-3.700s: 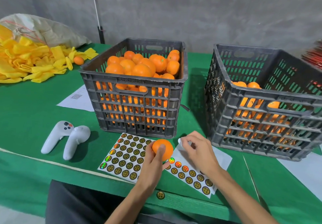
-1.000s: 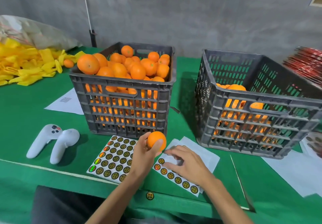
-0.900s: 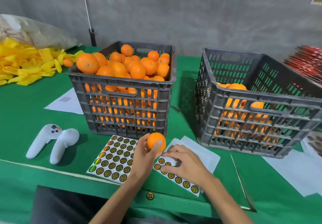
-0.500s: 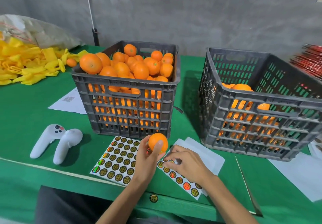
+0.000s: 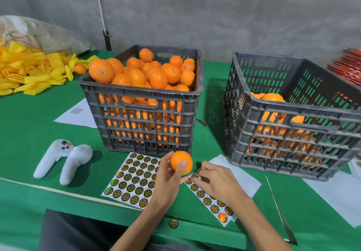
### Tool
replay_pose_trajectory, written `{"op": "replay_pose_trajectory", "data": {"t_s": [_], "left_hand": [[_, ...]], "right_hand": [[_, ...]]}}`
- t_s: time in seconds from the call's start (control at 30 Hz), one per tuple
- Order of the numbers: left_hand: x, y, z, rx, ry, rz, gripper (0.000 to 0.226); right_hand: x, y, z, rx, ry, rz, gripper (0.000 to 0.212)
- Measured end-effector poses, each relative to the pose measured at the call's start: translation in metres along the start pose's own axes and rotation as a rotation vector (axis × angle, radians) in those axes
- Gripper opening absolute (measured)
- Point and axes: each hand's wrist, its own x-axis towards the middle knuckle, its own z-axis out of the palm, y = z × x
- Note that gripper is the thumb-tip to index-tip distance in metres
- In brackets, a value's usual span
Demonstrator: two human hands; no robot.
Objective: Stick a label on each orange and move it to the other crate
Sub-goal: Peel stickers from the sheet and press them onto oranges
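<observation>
My left hand [image 5: 169, 180] grips one orange [image 5: 178, 160] just above the table, in front of the left crate [image 5: 142, 98], which is heaped with oranges. My right hand [image 5: 214, 182] rests with curled fingers on a partly used label sheet [image 5: 212, 204], pinching at a label at its top edge; the pinched label itself is hidden by the fingers. A fuller sheet of round gold labels [image 5: 134, 178] lies under my left hand. The right crate [image 5: 293, 114] holds a lower layer of oranges.
Two white handheld controllers [image 5: 64, 159] lie left of the label sheets. Yellow foam nets [image 5: 25, 71] and a loose orange [image 5: 80, 69] are at the far left, with a sack behind. White papers lie beside both crates. One label [image 5: 173, 223] sticks to the table's front edge.
My left hand keeps holding the orange in about the same place. My right hand's fingers have worked along the top of the partly used sheet, curling tighter at a label.
</observation>
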Motion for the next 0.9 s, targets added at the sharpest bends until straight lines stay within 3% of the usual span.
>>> {"op": "replay_pose_trajectory", "data": {"t_s": [0.1,0.4,0.6,0.8,0.9], "left_hand": [[0.000,-0.001,-0.001,0.024,-0.019,0.010,0.049],[-0.003,0.002,0.002,0.018,-0.041,0.025,0.054],[-0.002,-0.001,0.003,0.034,-0.107,0.026,0.055],[-0.003,-0.001,0.003,0.104,-0.136,0.040,0.060],[-0.003,-0.002,0.002,0.142,-0.137,0.039,0.063]], "right_hand": [[0.002,0.004,-0.003,0.014,-0.078,-0.005,0.049],[0.003,0.005,-0.002,0.002,-0.049,-0.065,0.036],[0.006,-0.005,0.000,0.064,-0.010,0.100,0.030],[0.011,0.002,0.000,0.438,-0.034,0.341,0.026],[0.015,0.004,-0.003,0.508,0.097,0.396,0.025]]}}
